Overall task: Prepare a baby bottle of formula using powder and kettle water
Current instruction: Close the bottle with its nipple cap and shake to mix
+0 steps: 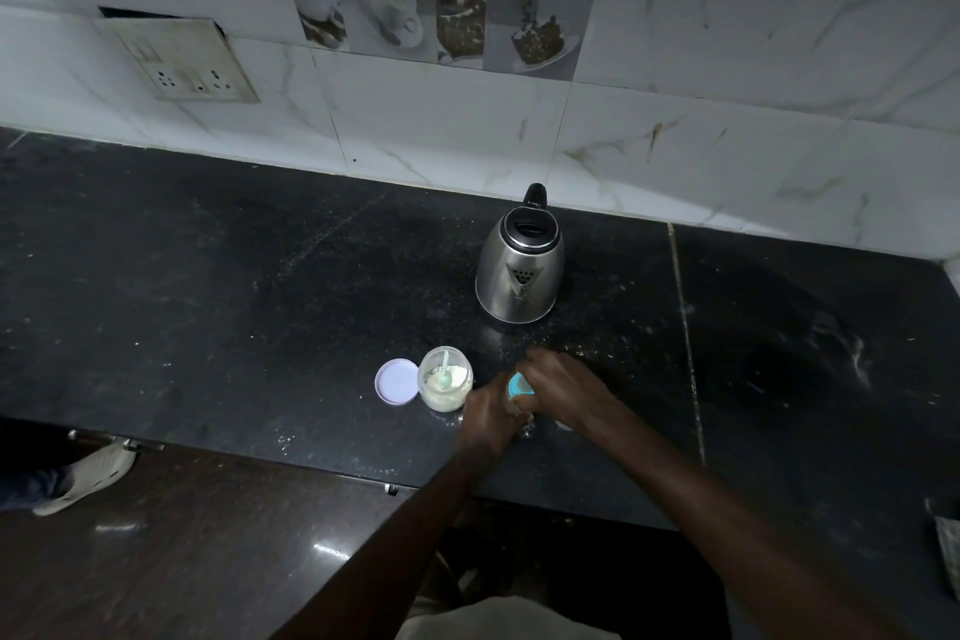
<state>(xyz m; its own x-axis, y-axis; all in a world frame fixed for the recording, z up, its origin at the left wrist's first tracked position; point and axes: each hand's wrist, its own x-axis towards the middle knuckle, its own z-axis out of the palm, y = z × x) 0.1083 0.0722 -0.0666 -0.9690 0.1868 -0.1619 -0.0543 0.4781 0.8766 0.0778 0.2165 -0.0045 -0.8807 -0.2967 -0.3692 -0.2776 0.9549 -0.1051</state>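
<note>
A baby bottle with a blue collar [519,387] stands on the black counter [260,301], mostly hidden by my hands. My left hand [488,418] wraps its body. My right hand [563,387] covers its top from the right. Just left of the bottle sits an open clear jar of pale formula powder [445,379] with a small scoop lying inside. The jar's white lid [397,381] lies flat beside it. A steel kettle [520,270] with a black lid and handle stands behind, spout toward me.
A tiled wall with a switch-and-socket plate [182,62] runs along the back of the counter. A counter seam [685,338] lies to the right of the kettle. Someone's foot in a pale shoe [83,476] is on the floor at lower left.
</note>
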